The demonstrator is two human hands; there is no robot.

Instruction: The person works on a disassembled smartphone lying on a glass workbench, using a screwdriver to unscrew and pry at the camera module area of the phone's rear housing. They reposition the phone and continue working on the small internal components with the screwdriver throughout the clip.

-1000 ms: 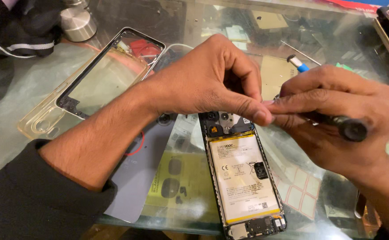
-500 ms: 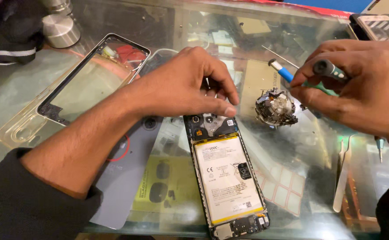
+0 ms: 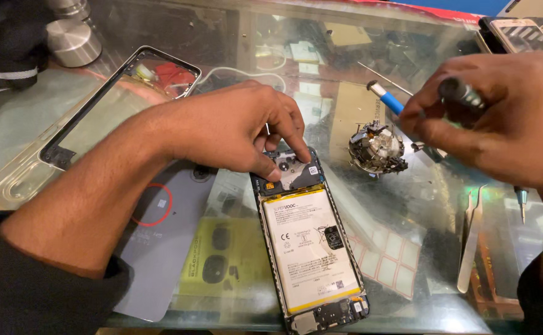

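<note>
An opened phone [image 3: 308,248] lies back-up on the glass table, its white and yellow battery exposed. My left hand [image 3: 234,127] rests on the phone's top end, thumb and fingertips pinching at the camera area. My right hand [image 3: 501,118] hovers to the right, gripping a dark-handled screwdriver [image 3: 460,93] whose tip points down toward a round magnetic clump of small screws and parts [image 3: 377,149]. The right hand is clear of the phone.
A removed grey back cover [image 3: 160,242] lies left of the phone. A phone frame [image 3: 116,105] in a clear case sits at the far left. A blue-tipped tool [image 3: 386,99], tweezers [image 3: 470,242], a metal cylinder [image 3: 73,37] and other phones [image 3: 525,34] surround the work area.
My right hand has lifted off the phone's top and moved right with the screwdriver, uncovering the clump of screws. My left hand has stayed at the phone's top end.
</note>
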